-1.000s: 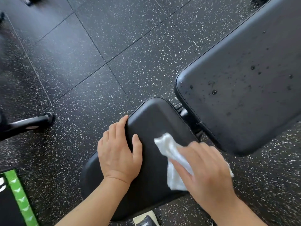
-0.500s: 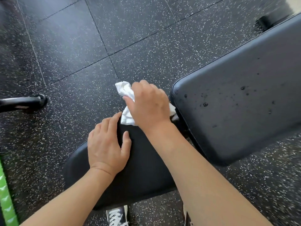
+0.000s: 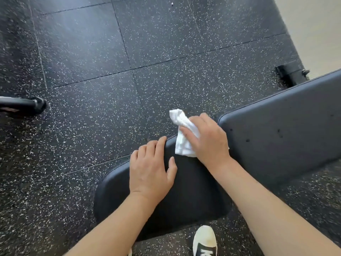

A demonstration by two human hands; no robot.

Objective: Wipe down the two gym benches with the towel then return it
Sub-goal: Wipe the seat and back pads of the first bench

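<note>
the right hand point(image 3: 206, 140) presses a crumpled white cloth towel point(image 3: 181, 134), fingers curled round it, onto the far edge of the black padded seat pad point(image 3: 193, 191); the left hand point(image 3: 150, 172) rests flat beside it, fingers straight.

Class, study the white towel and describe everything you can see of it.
The white towel is a small, soft-looking cloth, crumpled and bunched. The right hand grips it and presses it onto the far end of the black seat pad. One twisted corner sticks out past the fingers, over the speckled floor.

Two pads point(image 3: 184, 191) point(image 3: 280, 137), one towel point(image 3: 181, 133) (crumpled), two hands point(image 3: 149, 172) point(image 3: 208, 141)
</note>
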